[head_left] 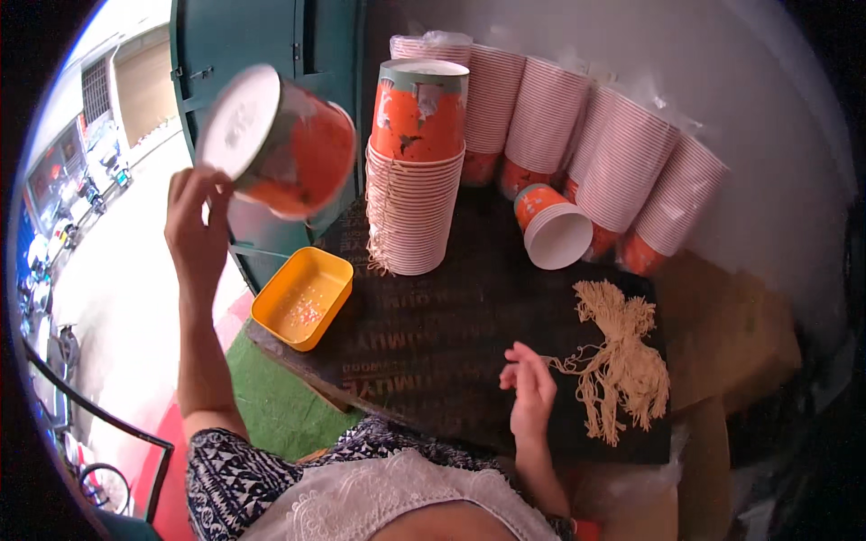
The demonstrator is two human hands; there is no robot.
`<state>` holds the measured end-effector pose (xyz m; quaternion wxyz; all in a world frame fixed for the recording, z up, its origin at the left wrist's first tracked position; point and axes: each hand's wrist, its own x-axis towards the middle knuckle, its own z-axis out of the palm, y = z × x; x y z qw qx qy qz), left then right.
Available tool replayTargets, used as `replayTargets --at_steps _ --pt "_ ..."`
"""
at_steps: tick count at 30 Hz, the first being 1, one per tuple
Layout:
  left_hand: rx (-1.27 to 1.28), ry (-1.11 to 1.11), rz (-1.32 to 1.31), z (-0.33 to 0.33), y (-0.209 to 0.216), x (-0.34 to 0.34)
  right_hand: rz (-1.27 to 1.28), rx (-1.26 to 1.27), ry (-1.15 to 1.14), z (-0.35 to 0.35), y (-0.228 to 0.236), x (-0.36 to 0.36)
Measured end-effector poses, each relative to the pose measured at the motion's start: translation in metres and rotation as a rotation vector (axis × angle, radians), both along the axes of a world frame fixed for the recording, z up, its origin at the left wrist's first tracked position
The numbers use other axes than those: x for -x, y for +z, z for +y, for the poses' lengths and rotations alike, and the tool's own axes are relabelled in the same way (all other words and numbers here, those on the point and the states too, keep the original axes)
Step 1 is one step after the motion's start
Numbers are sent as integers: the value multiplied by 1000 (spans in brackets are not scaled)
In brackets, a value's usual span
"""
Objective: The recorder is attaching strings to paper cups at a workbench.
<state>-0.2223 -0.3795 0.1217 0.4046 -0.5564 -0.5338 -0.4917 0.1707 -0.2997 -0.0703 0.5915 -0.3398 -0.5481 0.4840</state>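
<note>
My left hand (200, 212) is raised at the left, gripping an orange and green paper bucket (311, 149) by the edge of its pale round end. The bucket is tilted in the air above the table's left side. Low over the table, my right hand (530, 389) has its fingers curled together beside a bundle of beige strings (622, 361). A thin strand runs from the bundle to those fingers. Behind, a tall stack of nested upside-down paper buckets (419, 180) stands with strings hanging down its left side.
A yellow plastic tray (271, 307) with small pale and pink bits sits at the dark table's (433, 361) left edge. One loose bucket (557, 236) lies on its side. Several plastic-wrapped bucket stacks (548, 117) lean on the wall. A green metal door (244, 41) stands behind.
</note>
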Motion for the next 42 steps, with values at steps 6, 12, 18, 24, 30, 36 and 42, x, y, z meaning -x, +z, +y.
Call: replayTargets --at_steps 6,12,18,24,30,36,42 --pt "10 4 72 45 85 75 68 79 -62 -2 -35 -28" --pt "155 -261 108 123 158 110 55 129 -120 -6 -42 -31" --pt "254 -585 33 191 186 65 -92 159 -176 -8 -34 -30" --pt "322 -581 215 227 190 61 -120 186 -155 -9 -33 -26" --pt "526 -546 266 245 181 59 -131 197 -195 -8 -30 -22" --pt "618 -523 275 247 172 45 -157 189 -209 -9 -27 -22" --pt "628 -574 372 238 175 30 -176 191 -230 -9 -30 -21"
